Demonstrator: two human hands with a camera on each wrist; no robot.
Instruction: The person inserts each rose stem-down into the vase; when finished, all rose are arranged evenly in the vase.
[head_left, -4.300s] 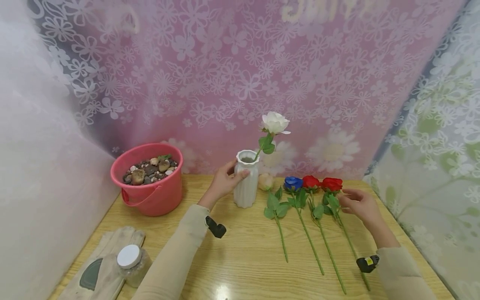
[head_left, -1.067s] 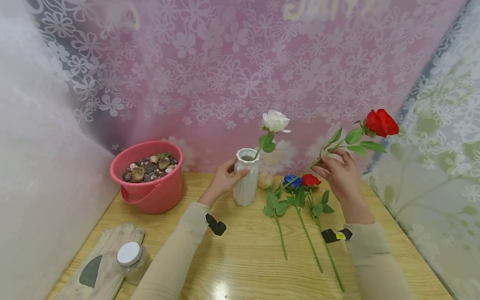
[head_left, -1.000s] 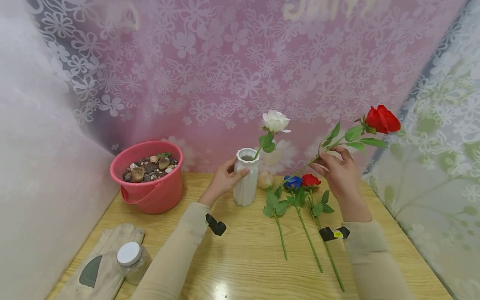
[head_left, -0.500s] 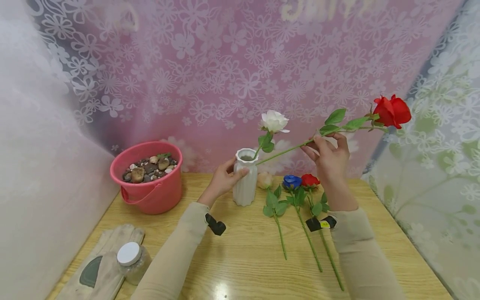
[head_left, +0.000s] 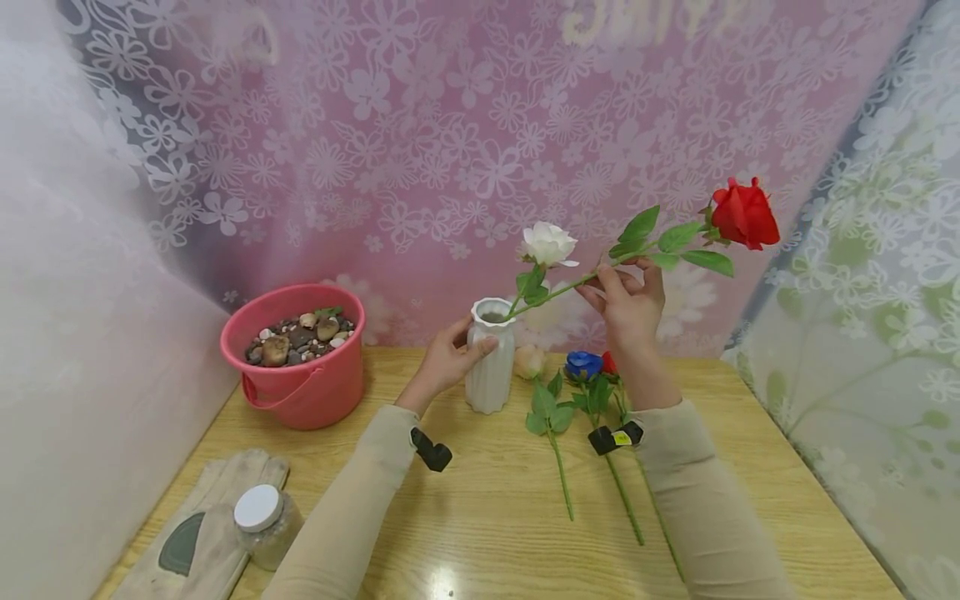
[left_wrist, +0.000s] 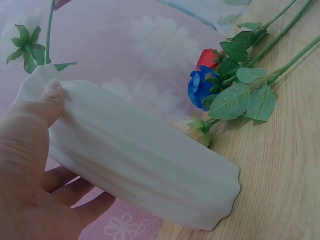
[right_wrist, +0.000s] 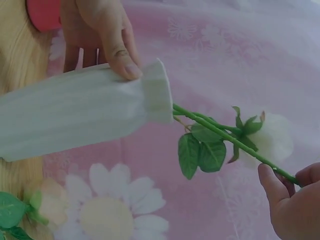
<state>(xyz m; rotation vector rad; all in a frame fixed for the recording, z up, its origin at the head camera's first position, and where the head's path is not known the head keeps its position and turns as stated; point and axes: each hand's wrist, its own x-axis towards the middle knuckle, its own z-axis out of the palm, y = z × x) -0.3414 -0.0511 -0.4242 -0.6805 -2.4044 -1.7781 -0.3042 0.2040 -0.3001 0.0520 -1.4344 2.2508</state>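
Pink floral cloth (head_left: 442, 175) backs a wooden table (head_left: 487, 508). The left hand (head_left: 447, 367) curls fingers round a white vase (head_left: 491, 373); the right hand (head_left: 630, 304) pinches a red rose (head_left: 745, 215), stem (head_left: 557, 292) at the rim (head_left: 491, 326).

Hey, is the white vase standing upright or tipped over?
Upright. In the head view, the vase stands on the table with its rim at the top, and the left hand grips it.

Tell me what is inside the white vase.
The stem of the white rose enters the white vase; that of the held red rose reaches its mouth. Its walls hide everything lower.
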